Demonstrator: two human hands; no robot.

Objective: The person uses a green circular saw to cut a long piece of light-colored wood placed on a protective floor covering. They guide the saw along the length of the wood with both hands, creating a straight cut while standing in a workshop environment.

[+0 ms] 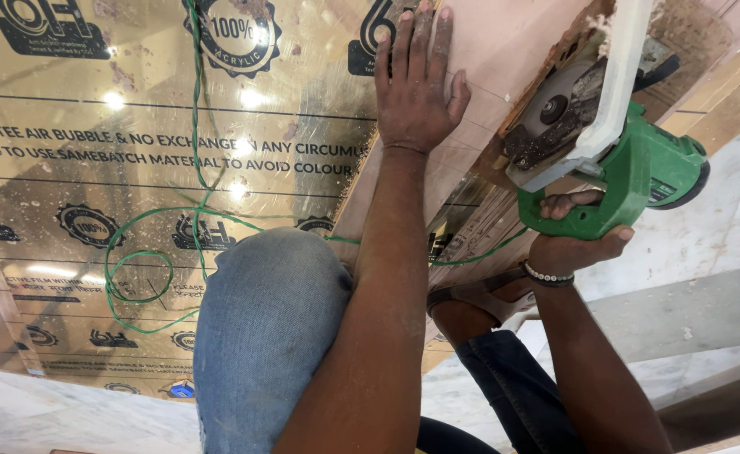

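Floor: pale marble slabs [706, 252] are laid, dusted grey | Light: ceiling lamps are mirrored as bright spots in a glossy gold sheet [92, 168]

Carpentry work site, green circular saw [613, 160], film-covered mirror sheet [134, 168], bare stone floor [706, 261]

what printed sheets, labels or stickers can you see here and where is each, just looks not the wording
Protective film: covers the shiny gold sheet across the left, clear with black round seals and text lines.
Tool label: small dark sticker on the green saw held by the right hand.
No screens or signs.
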